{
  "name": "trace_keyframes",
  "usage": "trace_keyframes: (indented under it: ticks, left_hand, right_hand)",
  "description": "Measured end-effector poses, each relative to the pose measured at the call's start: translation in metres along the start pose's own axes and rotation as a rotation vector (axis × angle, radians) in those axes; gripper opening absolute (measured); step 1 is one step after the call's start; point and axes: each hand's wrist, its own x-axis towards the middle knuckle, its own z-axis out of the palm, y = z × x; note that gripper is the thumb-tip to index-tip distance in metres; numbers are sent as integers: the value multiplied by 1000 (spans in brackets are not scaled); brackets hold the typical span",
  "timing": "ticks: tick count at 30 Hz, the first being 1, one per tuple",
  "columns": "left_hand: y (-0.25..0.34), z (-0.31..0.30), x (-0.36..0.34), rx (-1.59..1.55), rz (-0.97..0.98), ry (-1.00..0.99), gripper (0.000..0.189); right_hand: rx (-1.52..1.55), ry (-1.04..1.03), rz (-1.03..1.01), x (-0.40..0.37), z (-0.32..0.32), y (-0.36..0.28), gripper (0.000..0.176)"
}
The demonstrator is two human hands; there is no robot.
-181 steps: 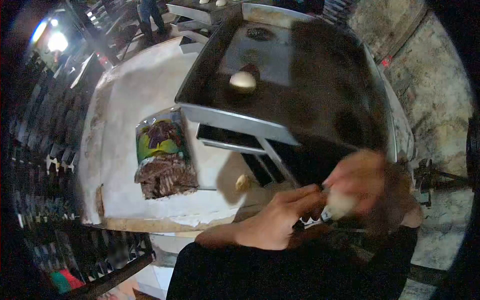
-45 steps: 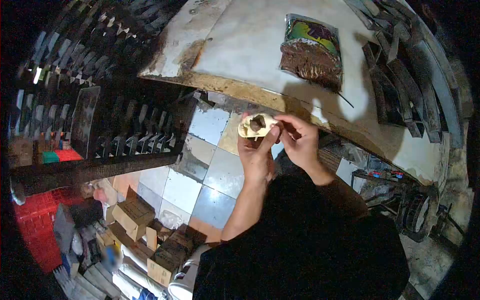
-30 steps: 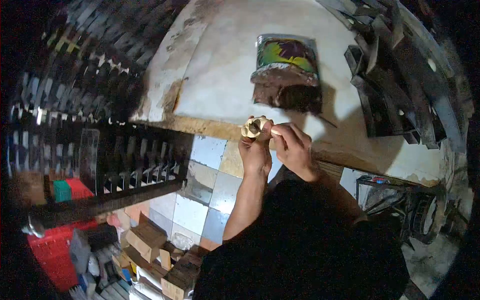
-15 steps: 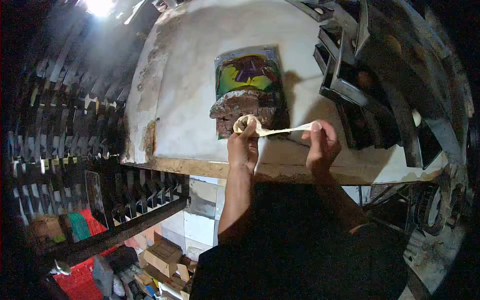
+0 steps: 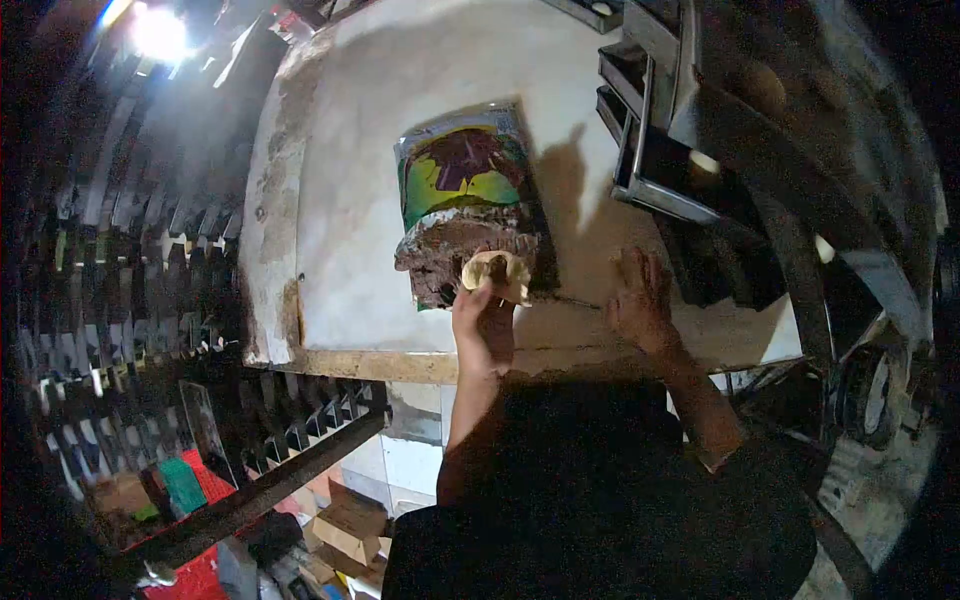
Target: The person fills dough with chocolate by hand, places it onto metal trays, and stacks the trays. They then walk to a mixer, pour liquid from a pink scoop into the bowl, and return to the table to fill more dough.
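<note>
My left hand [image 5: 484, 325] is closed around a piece of pale dough [image 5: 513, 276] with a brown spot of filling in its middle. Just behind it lies an opened packet [image 5: 465, 180], green and purple, with a thick brown chocolate-like paste [image 5: 440, 255] bulging from its near end. My right hand [image 5: 642, 308] is low over the table at the right, fingers stretched out and somewhat blurred, no longer touching the dough. A thin dark stick-like tool [image 5: 575, 300] lies between the packet and my right hand; its far end is hidden.
The pale worktable [image 5: 350, 230] has a worn wooden front edge [image 5: 380, 365]. Dark metal baking tins [image 5: 665, 200] are piled along its right side, some holding pale dough pieces. More tins fill the racks [image 5: 140, 270] at left. Cardboard boxes [image 5: 350, 525] stand below.
The dough strand stretched between my hands is gone; my right hand has let go of it and lowered toward the table. The view has shifted slightly.
</note>
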Motion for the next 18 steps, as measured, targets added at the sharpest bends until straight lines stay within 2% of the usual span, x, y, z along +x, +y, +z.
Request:
trace_keyframes:
  ticks: [1,2,3,5,8,9,12,13,14,16,17,18]
  left_hand:
    - [0,4,-2,-84,7,-55,50]
    - [0,8,-2,-171,19,-115,51]
    - [-1,9,-4,-120,10,-133,54]
    - [-2,20,-13,-159,12,-135,55]
    - [-2,27,-26,-135,32,-194,57]
    - [-2,26,-31,-136,48,-206,57]
    - [10,24,-47,-226,42,-184,52]
    - [13,20,-52,-267,31,-174,50]
    - [15,16,-58,-310,19,-160,48]
    - [11,9,-73,22,253,-128,54]
    - [10,5,-79,188,370,-105,58]
    - [18,2,-90,540,534,-102,65]
  right_hand:
    - [-173,-26,-31,-1,0,-3,38]
    - [-95,-63,3,3,-4,-7,35]
    - [-19,-97,39,8,-9,-13,32]
    - [647,-204,240,25,-33,-57,27]
    - [928,-70,247,26,-20,-98,26]
    - [948,8,114,26,-19,-106,22]
    - [1211,133,129,28,-9,-122,17]
    - [1408,52,295,29,-6,-125,13]
    - [1461,81,313,25,-3,-132,15]
    - [1564,135,356,19,1,-159,19]
    - [1409,109,210,13,-2,-174,21]
    - [1170,83,133,6,-8,-190,25]
